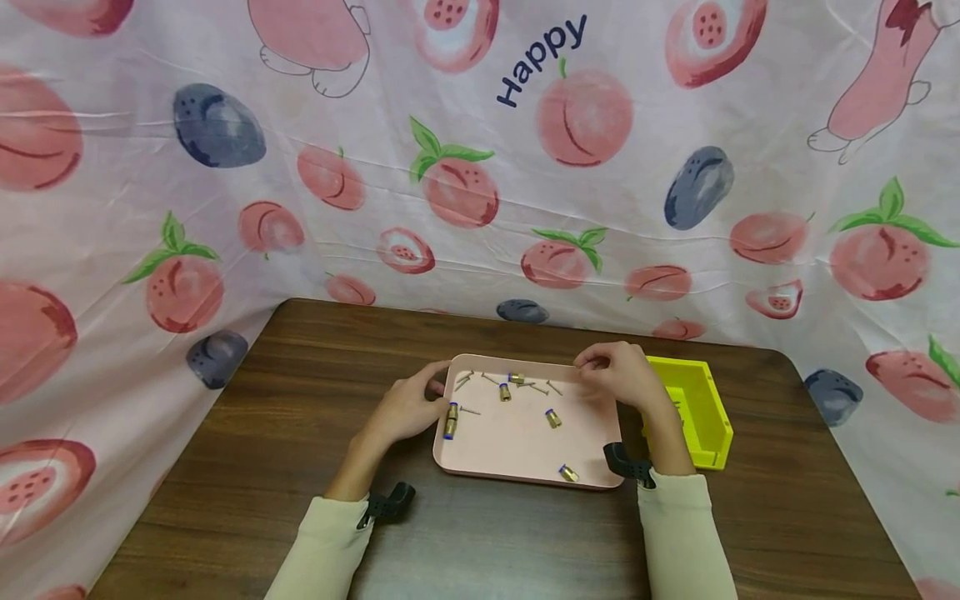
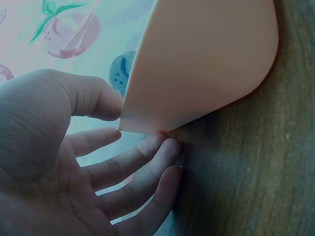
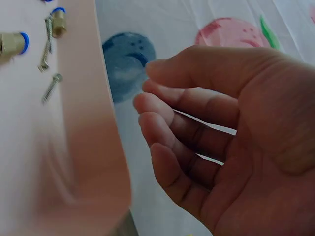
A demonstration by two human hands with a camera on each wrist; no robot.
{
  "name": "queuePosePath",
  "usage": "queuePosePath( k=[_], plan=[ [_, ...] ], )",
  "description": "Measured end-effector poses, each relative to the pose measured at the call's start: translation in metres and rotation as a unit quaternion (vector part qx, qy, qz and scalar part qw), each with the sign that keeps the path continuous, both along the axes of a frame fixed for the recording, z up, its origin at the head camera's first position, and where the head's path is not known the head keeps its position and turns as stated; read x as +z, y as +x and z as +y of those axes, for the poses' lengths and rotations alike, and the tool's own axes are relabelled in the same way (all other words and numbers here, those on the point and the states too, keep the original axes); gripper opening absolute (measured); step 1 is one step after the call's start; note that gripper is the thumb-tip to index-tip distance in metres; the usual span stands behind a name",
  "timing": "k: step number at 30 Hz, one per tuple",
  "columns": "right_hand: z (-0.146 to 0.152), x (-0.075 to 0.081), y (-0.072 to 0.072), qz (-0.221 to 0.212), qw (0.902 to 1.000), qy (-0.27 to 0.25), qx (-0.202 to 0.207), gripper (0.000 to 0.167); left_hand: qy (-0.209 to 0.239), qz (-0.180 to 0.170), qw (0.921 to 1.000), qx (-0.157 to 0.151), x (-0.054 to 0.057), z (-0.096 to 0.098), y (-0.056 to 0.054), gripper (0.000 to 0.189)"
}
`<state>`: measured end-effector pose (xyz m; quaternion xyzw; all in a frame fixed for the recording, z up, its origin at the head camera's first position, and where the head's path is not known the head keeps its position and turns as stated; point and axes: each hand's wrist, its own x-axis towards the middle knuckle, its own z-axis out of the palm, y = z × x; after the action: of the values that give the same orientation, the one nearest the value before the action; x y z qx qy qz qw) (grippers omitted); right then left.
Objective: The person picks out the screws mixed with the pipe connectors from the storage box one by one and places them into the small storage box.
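A pale pink tray lies on the table with several brass fittings with blue rings and several small screws in it. At its left side my left hand holds the tray wall. In the left wrist view, the thumb meets the rim and other fingertips touch the wall's lower outer edge. My right hand is over the tray's far right corner, fingers loosely bent. The right wrist view shows a gap between those fingertips and the tray, and nothing in the hand.
A yellow bin stands right of the tray, partly hidden by the right forearm; small pieces inside are hard to make out. The brown wooden table backs onto a fruit-print cloth.
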<state>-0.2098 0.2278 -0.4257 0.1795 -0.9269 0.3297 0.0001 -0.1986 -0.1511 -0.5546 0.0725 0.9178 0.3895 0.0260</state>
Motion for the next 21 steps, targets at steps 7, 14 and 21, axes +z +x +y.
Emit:
queuePosePath(
  k=[7, 14, 21],
  plan=[
    [-0.018, -0.009, -0.009, -0.03, 0.999, 0.028, 0.021, 0.013, 0.006, 0.008, 0.9999, -0.007, 0.005, 0.0, 0.004, 0.068],
    [-0.03, -0.014, -0.012, -0.092, 0.9921, 0.084, 0.015, 0.016, 0.002, 0.005, 1.0, 0.002, 0.001, 0.001, 0.003, 0.068],
    [-0.039, -0.022, -0.012, -0.104, 0.9872, 0.119, -0.021, 0.015, -0.004, 0.007, 1.0, -0.001, 0.001, 0.0, 0.001, 0.067]
  ],
)
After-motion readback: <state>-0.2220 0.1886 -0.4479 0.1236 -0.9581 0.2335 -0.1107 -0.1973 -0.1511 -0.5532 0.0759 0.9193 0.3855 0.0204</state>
